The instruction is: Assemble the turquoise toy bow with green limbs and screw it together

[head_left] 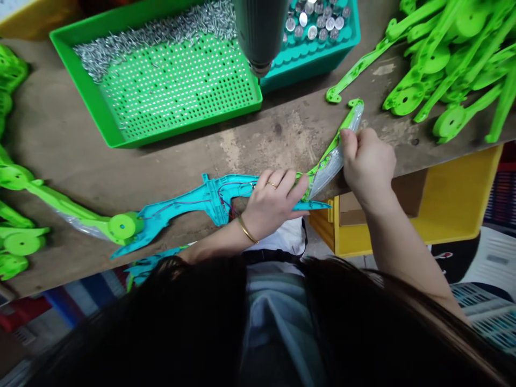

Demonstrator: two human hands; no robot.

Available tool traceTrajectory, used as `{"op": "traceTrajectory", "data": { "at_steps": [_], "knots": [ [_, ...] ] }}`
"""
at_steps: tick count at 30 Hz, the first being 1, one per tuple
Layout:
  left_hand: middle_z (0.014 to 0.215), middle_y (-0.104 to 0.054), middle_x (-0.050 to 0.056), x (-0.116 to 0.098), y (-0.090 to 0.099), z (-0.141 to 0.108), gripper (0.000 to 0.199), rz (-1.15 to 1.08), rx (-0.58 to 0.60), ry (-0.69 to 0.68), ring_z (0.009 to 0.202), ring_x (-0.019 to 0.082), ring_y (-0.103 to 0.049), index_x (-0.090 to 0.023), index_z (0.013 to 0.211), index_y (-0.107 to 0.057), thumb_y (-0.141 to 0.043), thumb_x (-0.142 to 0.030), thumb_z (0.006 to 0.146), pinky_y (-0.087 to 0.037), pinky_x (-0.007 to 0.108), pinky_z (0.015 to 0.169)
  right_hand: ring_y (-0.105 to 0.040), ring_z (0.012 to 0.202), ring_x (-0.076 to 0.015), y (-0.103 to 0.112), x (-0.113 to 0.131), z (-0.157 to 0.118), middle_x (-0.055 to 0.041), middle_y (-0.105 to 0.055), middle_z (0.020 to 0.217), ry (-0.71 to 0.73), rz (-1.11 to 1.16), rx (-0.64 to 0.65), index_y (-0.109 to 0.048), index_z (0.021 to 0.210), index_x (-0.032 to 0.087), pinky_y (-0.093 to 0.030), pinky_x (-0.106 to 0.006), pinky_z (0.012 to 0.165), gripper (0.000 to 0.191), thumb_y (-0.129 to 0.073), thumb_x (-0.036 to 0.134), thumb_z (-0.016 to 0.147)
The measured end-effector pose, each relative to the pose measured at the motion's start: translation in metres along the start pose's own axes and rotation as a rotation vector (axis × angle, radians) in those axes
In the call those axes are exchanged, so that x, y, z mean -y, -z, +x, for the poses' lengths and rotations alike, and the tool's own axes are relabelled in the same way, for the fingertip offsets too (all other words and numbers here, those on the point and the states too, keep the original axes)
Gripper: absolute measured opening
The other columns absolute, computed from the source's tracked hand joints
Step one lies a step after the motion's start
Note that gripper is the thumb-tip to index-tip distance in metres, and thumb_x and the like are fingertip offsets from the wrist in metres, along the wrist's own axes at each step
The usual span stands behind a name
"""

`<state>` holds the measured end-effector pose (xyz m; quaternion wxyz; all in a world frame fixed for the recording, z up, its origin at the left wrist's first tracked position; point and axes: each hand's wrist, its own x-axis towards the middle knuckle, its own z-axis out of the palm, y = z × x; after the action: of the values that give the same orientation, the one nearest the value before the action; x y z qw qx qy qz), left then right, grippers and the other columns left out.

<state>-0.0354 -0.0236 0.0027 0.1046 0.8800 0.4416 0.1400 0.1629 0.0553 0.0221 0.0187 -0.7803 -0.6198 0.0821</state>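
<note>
A teal plastic bow-shaped body [201, 201] with thin red wires lies along the front of the worn table [169, 166]. My left hand [272, 201] presses on its right part. My right hand [366, 161] pinches a green limb [342, 140] with a clear strip, which runs up and right from the teal body. Another green limb [80, 217] with a round hub sticks out from the body's left end.
A green perforated tray [169, 80] of small screws sits at the back, a teal tray [318, 32] of metal cylinders beside it. An electric screwdriver [258, 32] hangs above. Green limbs pile up at right [451, 59] and left [16, 236]. A yellow bin [443, 209] stands below the table edge.
</note>
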Motion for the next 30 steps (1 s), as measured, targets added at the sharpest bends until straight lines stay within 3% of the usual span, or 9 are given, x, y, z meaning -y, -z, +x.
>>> {"op": "traceTrajectory", "data": {
  "at_steps": [4,8,12,15,19,25,27,30],
  "knots": [
    [0.123,-0.058,0.012,0.001,0.001,-0.001,0.061,0.069,-0.005,-0.050,0.107,0.026,-0.054,-0.035,0.140,-0.043,-0.050,-0.063,0.087,-0.038,0.041,0.094,-0.061,0.082,-0.0291,0.009,0.000,0.002,-0.0094,-0.059,0.070,-0.011,-0.048,0.064,-0.058,0.087,0.017,-0.043,-0.043,0.075,0.052,-0.034,0.063,0.091],
    [0.122,-0.058,0.014,0.002,0.003,0.000,0.059,0.074,-0.016,-0.055,0.106,0.027,-0.055,-0.034,0.138,-0.047,-0.048,-0.064,0.087,-0.039,0.041,0.092,-0.060,0.074,-0.0234,0.019,-0.011,0.022,-0.0036,-0.057,0.065,0.033,0.128,0.087,-0.057,0.087,0.021,-0.044,-0.038,0.072,0.038,-0.048,0.057,0.088],
    [0.123,-0.059,0.015,0.001,0.003,-0.001,0.058,0.071,-0.019,-0.051,0.106,0.028,-0.055,-0.034,0.138,-0.048,-0.050,-0.062,0.087,-0.040,0.042,0.092,-0.047,0.044,-0.0123,0.018,-0.018,0.048,0.0049,-0.055,0.054,0.058,0.543,0.094,-0.058,0.105,0.023,-0.040,-0.028,0.050,0.026,-0.056,0.043,0.088],
    [0.125,-0.058,0.015,0.000,0.003,-0.001,0.057,0.067,-0.010,-0.038,0.106,0.028,-0.055,-0.035,0.139,-0.047,-0.050,-0.060,0.088,-0.041,0.042,0.092,-0.038,0.033,-0.0082,0.014,-0.017,0.057,0.0084,-0.051,0.047,0.035,0.742,0.193,-0.060,0.099,0.023,-0.029,-0.022,0.038,0.024,-0.068,0.036,0.080],
    [0.124,-0.059,0.015,-0.001,0.003,-0.001,0.054,0.060,-0.001,-0.036,0.106,0.028,-0.056,-0.034,0.137,-0.048,-0.048,-0.059,0.090,-0.041,0.043,0.093,-0.033,0.027,-0.0078,0.016,-0.015,0.063,0.0105,-0.048,0.041,-0.044,0.848,0.267,-0.056,0.090,0.023,-0.020,-0.020,0.030,0.025,-0.072,0.033,0.074],
    [0.126,-0.058,0.015,0.000,0.003,-0.001,0.054,0.045,0.003,-0.048,0.109,0.028,-0.055,-0.034,0.138,-0.048,-0.048,-0.059,0.090,-0.041,0.042,0.094,-0.032,0.026,-0.0084,0.023,-0.014,0.074,0.0101,-0.048,0.041,-0.098,0.837,0.381,-0.052,0.083,0.023,-0.020,-0.020,0.031,0.029,-0.074,0.032,0.067],
    [0.126,-0.059,0.015,0.000,0.003,-0.001,0.055,0.045,0.004,-0.035,0.109,0.027,-0.056,-0.034,0.137,-0.049,-0.050,-0.058,0.088,-0.041,0.041,0.094,-0.035,0.030,-0.0092,0.026,-0.011,0.075,0.0086,-0.047,0.041,-0.065,0.715,0.337,-0.054,0.080,0.022,-0.025,-0.021,0.036,0.019,-0.069,0.031,0.072],
    [0.124,-0.060,0.014,0.000,0.001,-0.001,0.056,0.037,-0.007,-0.018,0.107,0.027,-0.057,-0.035,0.136,-0.050,-0.054,-0.059,0.086,-0.042,0.041,0.093,-0.050,0.049,-0.0140,0.034,0.000,0.080,0.0011,-0.058,0.055,0.099,0.351,0.123,-0.060,0.075,0.020,-0.038,-0.027,0.051,0.012,-0.063,0.031,0.077]
  ]
}}
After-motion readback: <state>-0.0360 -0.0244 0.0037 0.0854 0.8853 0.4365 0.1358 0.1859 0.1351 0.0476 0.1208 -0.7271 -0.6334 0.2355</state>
